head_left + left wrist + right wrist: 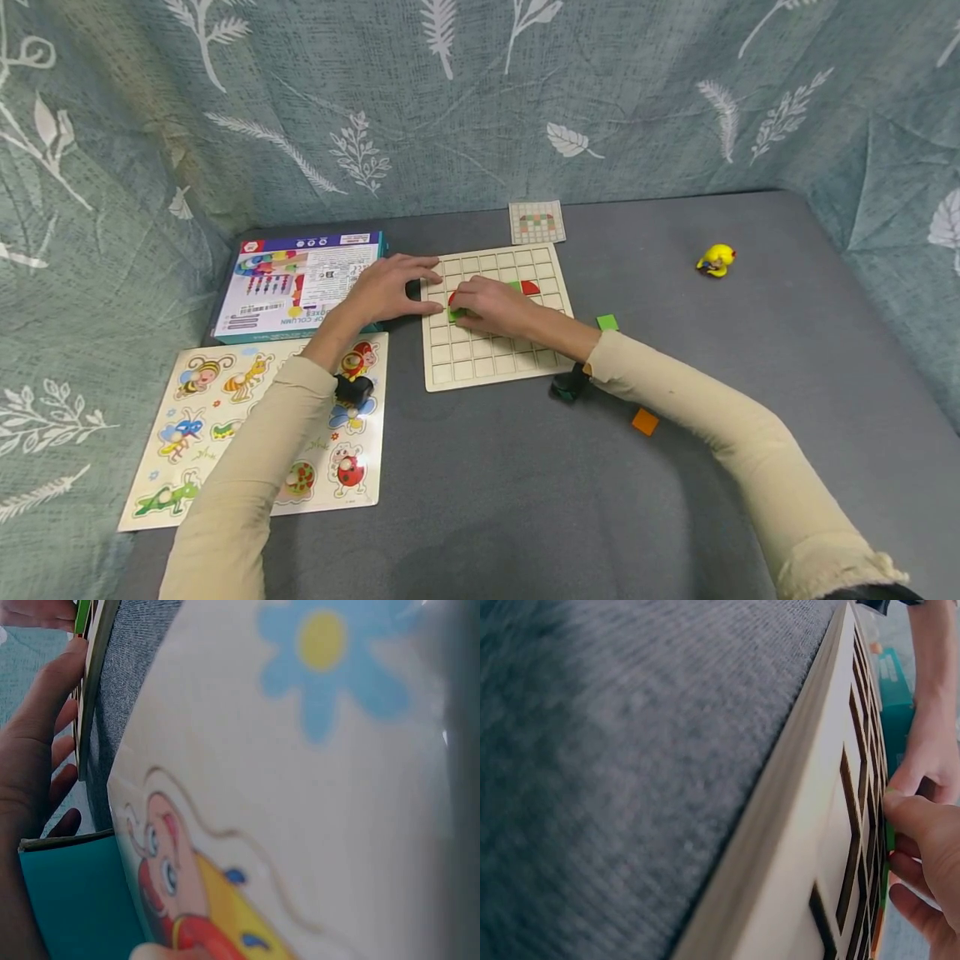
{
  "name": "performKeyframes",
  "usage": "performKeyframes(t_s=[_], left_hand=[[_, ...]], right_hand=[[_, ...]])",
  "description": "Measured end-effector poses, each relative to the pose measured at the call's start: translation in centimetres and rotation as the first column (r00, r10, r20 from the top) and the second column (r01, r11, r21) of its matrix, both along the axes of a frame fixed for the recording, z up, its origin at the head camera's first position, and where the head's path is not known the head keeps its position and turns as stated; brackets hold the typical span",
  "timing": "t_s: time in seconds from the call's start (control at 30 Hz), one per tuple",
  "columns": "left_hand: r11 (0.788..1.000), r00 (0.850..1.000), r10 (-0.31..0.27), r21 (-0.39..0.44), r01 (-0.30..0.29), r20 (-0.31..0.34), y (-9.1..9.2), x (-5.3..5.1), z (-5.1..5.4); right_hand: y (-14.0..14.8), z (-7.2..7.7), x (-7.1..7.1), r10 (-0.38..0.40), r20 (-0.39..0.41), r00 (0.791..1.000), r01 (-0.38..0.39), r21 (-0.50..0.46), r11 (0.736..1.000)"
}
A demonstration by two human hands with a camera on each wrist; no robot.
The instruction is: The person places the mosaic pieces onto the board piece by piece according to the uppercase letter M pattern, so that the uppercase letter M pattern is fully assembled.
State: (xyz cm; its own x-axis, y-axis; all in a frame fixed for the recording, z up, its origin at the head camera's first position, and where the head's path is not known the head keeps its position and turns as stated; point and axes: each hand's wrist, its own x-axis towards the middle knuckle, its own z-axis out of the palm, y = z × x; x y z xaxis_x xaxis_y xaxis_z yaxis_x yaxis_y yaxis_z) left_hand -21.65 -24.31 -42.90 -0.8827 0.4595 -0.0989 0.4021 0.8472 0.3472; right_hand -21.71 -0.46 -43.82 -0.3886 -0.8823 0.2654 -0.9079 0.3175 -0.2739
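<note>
A square wooden grid board (502,375) lies on the grey table. Over its left part my right hand (495,307) pinches a green tile (454,316), whose edge also shows by the thumb in the right wrist view. A red piece (452,298) peeks out beside those fingers, and a red quarter-round piece (530,287) sits in a cell further right, beside another green piece (515,286). My left hand (390,289) spreads its thumb and fingers at the board's left edge, touching it. The fingers of the right hand partly hide the cells beneath.
A small pattern card (536,222) lies behind the board. Right of it are a loose green tile (607,322), an orange tile (645,421) and a yellow toy figure (716,260). On the left are a cardboard box (262,308) and an insect puzzle board (225,512) under the left forearm.
</note>
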Motion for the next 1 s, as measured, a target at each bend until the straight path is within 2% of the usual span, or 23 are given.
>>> performKeyframes(t_s=[0.37,0.6,0.8,1.0], left_hand=[[1.000,1.000,0.004,0.001,-0.004,0.000,0.0,0.1,0.2],[1.000,1.000,0.006,-0.001,-0.006,0.000,0.3,0.1,-0.3],[1.000,1.000,0.008,-0.001,-0.008,0.004,0.3,0.1,-0.3],[1.000,1.000,0.006,-0.009,-0.006,0.002,0.1,0.0,0.1]], right_hand=[[-0.2,0.4,0.1,-0.017,-0.013,1.000,0.018,0.049,0.999],[1.0,1.2,0.8,0.003,-0.060,0.998,0.001,0.071,0.997],[6.2,3.3,3.4,-0.045,-0.023,0.999,0.046,0.040,0.998],[13.7,2.3,6.0,-0.103,-0.001,0.995,0.103,0.005,0.995]])
